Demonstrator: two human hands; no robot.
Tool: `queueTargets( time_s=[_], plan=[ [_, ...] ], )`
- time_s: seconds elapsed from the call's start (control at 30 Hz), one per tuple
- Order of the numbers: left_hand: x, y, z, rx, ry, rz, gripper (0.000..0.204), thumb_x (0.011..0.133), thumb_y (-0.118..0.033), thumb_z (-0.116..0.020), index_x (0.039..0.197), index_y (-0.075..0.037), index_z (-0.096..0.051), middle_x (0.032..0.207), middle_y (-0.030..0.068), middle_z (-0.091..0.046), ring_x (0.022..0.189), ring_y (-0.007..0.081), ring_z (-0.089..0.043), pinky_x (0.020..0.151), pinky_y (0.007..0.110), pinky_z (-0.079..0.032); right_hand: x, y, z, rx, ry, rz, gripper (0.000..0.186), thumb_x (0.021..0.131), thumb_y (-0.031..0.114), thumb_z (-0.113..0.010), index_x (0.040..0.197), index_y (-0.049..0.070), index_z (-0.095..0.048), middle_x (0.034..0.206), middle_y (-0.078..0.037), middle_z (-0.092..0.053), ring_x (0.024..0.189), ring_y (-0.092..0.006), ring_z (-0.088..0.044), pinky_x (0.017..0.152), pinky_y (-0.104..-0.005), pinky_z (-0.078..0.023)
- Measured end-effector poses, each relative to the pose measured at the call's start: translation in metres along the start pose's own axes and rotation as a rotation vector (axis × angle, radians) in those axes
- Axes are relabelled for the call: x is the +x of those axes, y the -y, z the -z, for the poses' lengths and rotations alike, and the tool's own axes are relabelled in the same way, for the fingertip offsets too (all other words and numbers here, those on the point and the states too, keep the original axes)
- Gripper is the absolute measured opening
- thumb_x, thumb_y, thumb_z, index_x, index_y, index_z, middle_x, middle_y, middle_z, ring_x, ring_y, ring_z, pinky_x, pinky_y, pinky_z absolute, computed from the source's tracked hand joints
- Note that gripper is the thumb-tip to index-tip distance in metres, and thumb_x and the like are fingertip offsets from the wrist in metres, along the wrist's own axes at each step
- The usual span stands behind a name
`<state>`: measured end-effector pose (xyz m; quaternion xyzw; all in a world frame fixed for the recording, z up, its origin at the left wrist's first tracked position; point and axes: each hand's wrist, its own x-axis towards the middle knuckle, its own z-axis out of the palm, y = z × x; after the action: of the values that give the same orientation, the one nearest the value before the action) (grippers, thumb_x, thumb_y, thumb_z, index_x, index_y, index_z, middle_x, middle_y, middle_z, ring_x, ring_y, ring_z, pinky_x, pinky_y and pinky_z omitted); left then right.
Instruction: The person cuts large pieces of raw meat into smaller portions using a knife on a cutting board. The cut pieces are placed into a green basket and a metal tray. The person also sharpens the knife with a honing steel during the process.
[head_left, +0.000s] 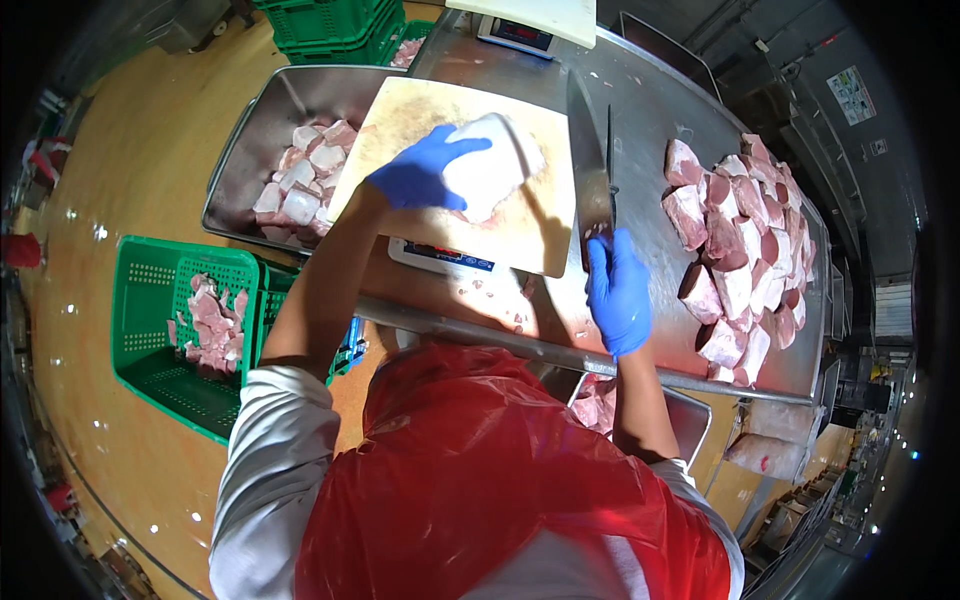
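Note:
My blue-gloved left hand point(425, 170) rests with spread fingers on a pale slab of meat point(500, 170). The slab lies on a cream cutting board point(370, 120), which sits over a scale point(440, 256) at the front of the steel table. My right hand point(615, 290), also gloved in blue, is closed around the handle of a long knife point(590, 150), to the right of the board. The blade points away from me, toward the table's back.
Cut meat is piled on the steel table's point(640, 120) right side point(735, 250). A steel tub point(250, 140) of pieces stands left, above a green crate point(140, 330) of scraps. Stacked green crates point(325, 25) and another scale point(515, 35) are behind; another meat tub point(685, 425) is below the front edge.

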<state>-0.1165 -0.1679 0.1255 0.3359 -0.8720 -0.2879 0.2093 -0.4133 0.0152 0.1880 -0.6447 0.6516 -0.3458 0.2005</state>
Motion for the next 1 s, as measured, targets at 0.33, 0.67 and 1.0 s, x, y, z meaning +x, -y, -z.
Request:
queueTargets(
  time_s=[0.33,0.67,1.0],
  plan=[
    [-0.106,-0.095,-0.097,-0.219,-0.439,0.061,0.036,0.091,-0.006,-0.063,0.125,0.006,-0.063,0.128,0.0269,-0.062,0.117,0.0416,-0.063,0.098,0.044,-0.053,0.028,0.013,-0.069,-0.433,0.289,0.198,0.021,0.104,0.027,-0.052,0.114,0.008,-0.051,0.096,-0.023,-0.067,0.080,-0.0454,-0.068,0.068,-0.0540,-0.054],
    [-0.131,-0.066,-0.081,-0.127,-0.735,0.316,0.019,0.092,-0.006,-0.063,0.107,-0.002,-0.072,0.098,0.0184,-0.073,0.087,0.0354,-0.072,0.078,0.041,-0.058,0.057,0.036,-0.094,-0.581,0.447,0.262,0.019,0.103,0.023,-0.051,0.113,0.008,-0.047,0.098,-0.025,-0.067,0.080,-0.0462,-0.068,0.069,-0.0565,-0.054],
    [-0.097,-0.065,-0.078,-0.053,-0.871,0.341,0.020,0.093,-0.015,-0.068,0.110,-0.005,-0.070,0.093,0.0165,-0.070,0.073,0.0308,-0.070,0.066,0.041,-0.056,-0.024,-0.011,0.067,-0.813,0.646,0.025,0.014,0.100,0.018,-0.054,0.110,0.010,-0.049,0.100,-0.024,-0.066,0.084,-0.0464,-0.068,0.069,-0.0556,-0.054]
  ],
)
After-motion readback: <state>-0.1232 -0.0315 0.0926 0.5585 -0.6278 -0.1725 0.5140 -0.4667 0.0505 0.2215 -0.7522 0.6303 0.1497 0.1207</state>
